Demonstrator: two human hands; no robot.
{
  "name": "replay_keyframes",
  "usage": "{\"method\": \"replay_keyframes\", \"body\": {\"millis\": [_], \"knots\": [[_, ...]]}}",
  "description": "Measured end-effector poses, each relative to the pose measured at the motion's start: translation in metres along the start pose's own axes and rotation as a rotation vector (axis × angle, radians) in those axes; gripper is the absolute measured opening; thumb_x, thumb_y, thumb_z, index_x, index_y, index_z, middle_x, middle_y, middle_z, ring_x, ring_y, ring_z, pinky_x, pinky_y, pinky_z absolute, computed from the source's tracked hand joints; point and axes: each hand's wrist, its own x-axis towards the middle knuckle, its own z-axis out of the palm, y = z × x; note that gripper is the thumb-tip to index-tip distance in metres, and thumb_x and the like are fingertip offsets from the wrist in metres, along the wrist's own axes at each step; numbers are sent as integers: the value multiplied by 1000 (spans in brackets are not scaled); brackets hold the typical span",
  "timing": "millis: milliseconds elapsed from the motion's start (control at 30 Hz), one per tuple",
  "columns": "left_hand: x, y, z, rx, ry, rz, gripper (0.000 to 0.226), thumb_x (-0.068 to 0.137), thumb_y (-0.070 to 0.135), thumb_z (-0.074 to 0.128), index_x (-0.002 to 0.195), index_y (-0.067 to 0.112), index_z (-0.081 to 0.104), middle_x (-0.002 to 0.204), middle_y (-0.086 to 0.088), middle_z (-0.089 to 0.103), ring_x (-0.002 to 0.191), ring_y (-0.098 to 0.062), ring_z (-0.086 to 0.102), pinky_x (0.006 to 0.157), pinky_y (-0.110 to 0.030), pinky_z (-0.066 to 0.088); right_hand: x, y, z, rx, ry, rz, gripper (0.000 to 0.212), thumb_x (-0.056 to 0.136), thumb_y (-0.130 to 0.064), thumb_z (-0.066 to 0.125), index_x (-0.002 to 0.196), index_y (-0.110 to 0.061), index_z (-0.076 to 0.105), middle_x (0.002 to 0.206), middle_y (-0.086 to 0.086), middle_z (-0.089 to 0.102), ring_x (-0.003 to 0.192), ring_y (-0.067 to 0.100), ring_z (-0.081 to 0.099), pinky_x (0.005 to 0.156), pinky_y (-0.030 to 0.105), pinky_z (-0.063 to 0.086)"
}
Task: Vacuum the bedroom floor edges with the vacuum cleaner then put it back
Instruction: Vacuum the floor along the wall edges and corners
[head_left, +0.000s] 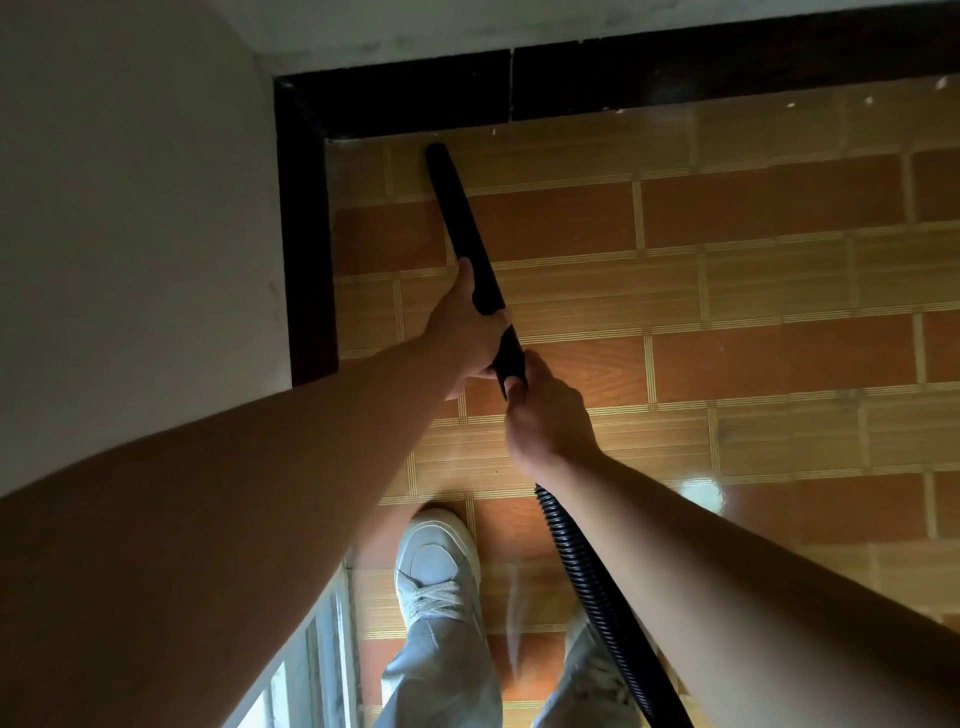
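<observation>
A black vacuum wand (457, 208) slants down to the tiled floor (727, 322), its tip close to the dark skirting board (405, 93) near the room's corner. My left hand (462, 332) grips the wand at its middle. My right hand (545, 415) grips the wand's lower end just behind it. The ribbed black hose (587, 582) runs from my right hand back past my legs and out of the bottom of the frame. The vacuum's body is not in view.
White walls (130, 208) meet at the corner, with dark skirting along both. My white shoe (436, 561) stands on the brown and tan tiles. A window frame (311, 665) shows at the lower left. A bright glare patch (701, 491) lies on the floor to the right.
</observation>
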Motion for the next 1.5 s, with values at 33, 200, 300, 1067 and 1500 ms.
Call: {"method": "replay_keyframes", "body": {"millis": [33,200,300,1067,1500], "knots": [[2,2,1,13,1,5,86,102,10,59,159,49,7,130,-1,54,86,-14,64,57,-33,59,2,-1,-2,13,-3,4,29,109,-31,32,135,-27,46,98,10,67,78,27,66,61,39,53],[6,8,-1,35,-1,18,86,102,11,59,160,48,8,129,-1,57,86,-12,65,54,-30,59,7,-7,-8,69,-17,15,29,109,-31,33,132,-27,51,92,8,67,69,26,67,55,38,55],[2,3,1,40,-14,-3,87,102,10,60,159,50,8,124,-1,56,84,-14,65,47,-28,56,-1,-3,-5,65,-24,17,29,109,-30,34,133,-27,49,94,8,66,71,24,65,57,37,53],[-13,5,48,47,-70,6,88,101,10,61,159,50,9,141,-5,53,90,-16,64,53,-32,61,-5,26,-40,41,-77,89,29,110,-36,30,127,-18,46,81,5,63,60,21,63,48,31,45],[-9,20,54,39,-43,-10,86,101,9,61,159,48,11,140,-7,55,87,-16,65,47,-26,57,4,22,-53,51,-91,86,29,110,-35,31,128,-18,45,82,6,61,63,23,63,51,33,45]]}}
